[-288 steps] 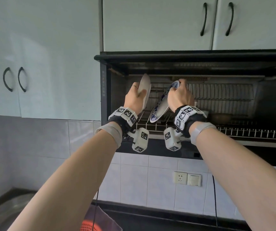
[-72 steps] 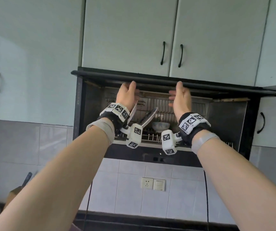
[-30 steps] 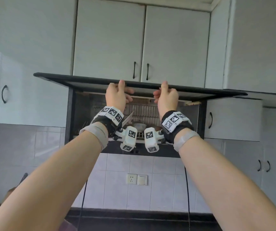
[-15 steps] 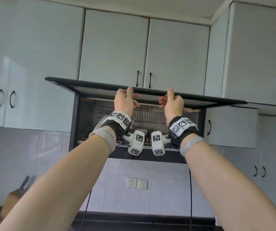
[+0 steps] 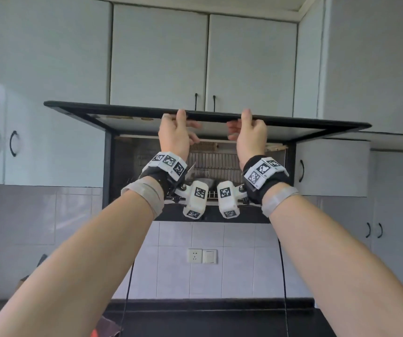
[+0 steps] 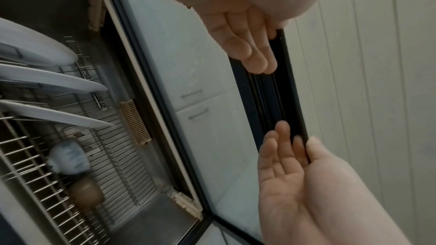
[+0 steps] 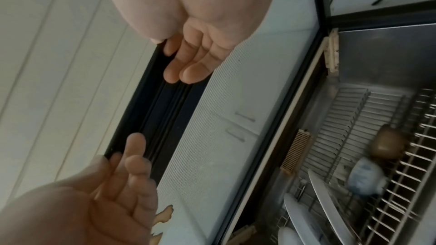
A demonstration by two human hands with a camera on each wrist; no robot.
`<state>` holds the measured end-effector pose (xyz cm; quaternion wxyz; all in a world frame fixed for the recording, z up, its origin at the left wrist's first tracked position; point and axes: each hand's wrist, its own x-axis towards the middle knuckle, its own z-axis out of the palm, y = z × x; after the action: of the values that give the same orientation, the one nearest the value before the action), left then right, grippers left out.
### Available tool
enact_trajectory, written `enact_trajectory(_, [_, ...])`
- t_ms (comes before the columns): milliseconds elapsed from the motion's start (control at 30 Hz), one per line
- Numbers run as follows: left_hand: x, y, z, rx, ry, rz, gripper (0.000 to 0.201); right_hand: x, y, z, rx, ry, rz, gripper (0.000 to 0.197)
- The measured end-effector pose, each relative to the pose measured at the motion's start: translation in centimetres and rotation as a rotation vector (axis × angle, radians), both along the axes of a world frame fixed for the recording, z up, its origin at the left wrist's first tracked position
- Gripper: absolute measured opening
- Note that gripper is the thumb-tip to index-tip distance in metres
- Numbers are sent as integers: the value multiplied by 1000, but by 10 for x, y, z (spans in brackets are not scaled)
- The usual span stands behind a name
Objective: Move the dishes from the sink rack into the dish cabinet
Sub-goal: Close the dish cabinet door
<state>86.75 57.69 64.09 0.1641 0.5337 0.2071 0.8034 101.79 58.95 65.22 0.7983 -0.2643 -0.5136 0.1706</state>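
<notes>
The dish cabinet's black-framed flap door [image 5: 317, 125] is swung up and held near level. My left hand [image 5: 175, 135] and right hand [image 5: 250, 135] each pinch its front edge, thumb on top and fingers flat underneath. The left wrist view has the left hand [image 6: 247, 44] at the top and the right hand [image 6: 283, 156] below it. Inside, white plates [image 6: 47, 81] stand in the wire rack [image 5: 215, 161], beside a blue-and-white bowl [image 6: 68, 157] and a brown bowl [image 6: 86, 193]. The right wrist view shows the same plates [image 7: 330, 208] and both bowls [image 7: 364, 176].
White wall cupboards [image 5: 159, 57] surround the cabinet, with more doors [image 5: 332, 166] to its right. Below are a tiled wall with a socket and switch [image 5: 201, 256], two hanging cables [image 5: 283, 276] and a dark counter [image 5: 220, 317]. A red item [image 5: 95, 333] lies at the bottom edge.
Earlier both hands set plates into the rack. They then took the door's front edge and keep hold of it. The door covers a little more of the opening, and my view has pulled back.
</notes>
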Motion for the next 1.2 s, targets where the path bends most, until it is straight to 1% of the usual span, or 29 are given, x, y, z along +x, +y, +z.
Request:
enact_trajectory(67, [2, 0, -9, -4, -16, -5, 19, 2, -5, -9, -8, 12, 32, 43])
enact_trajectory(167, [1, -3, -18, -23, 3, 18, 24, 1, -12, -19, -14, 2, 46, 35])
enact_trajectory(400, [-6, -3, -50, -130, 36, 49, 32, -2, -7, -54, -86, 38, 32, 36])
enact_trajectory(533, [-4, 5, -90, -182, 4, 107, 38, -5, -3, -91, -138, 105, 53, 30])
enact_trajectory(600, [-3, 9, -113, -230, -7, 146, 40, -6, 0, -111, -186, 107, 48, 30])
enact_trajectory(700, [-3, 14, -144, -295, -32, 138, 39, -7, 7, -142, -253, 95, 45, 28])
enact_trajectory(800, [-5, 28, -173, -376, -32, 113, 36, -7, 20, -171, -315, 103, 46, 28])
enact_trajectory(900, [-10, 45, -202, -454, -34, 75, 38, -7, 41, -202, -387, 96, 64, 40])
enact_trajectory(1033, [-8, 64, -232, -546, 20, 116, 36, -5, 69, -238, -481, 26, 69, 47])
enact_trajectory(1066, [-6, 70, -239, -580, 9, 114, 35, -5, 75, -246, -501, -1, 67, 48])
enact_trajectory(1133, [-3, 84, -250, -642, -39, 86, 35, -3, 89, -259, -532, -40, 76, 46])
enact_trajectory(1200, [-3, 98, -258, -684, -69, 57, 41, -2, 102, -269, -562, -62, 99, 43])
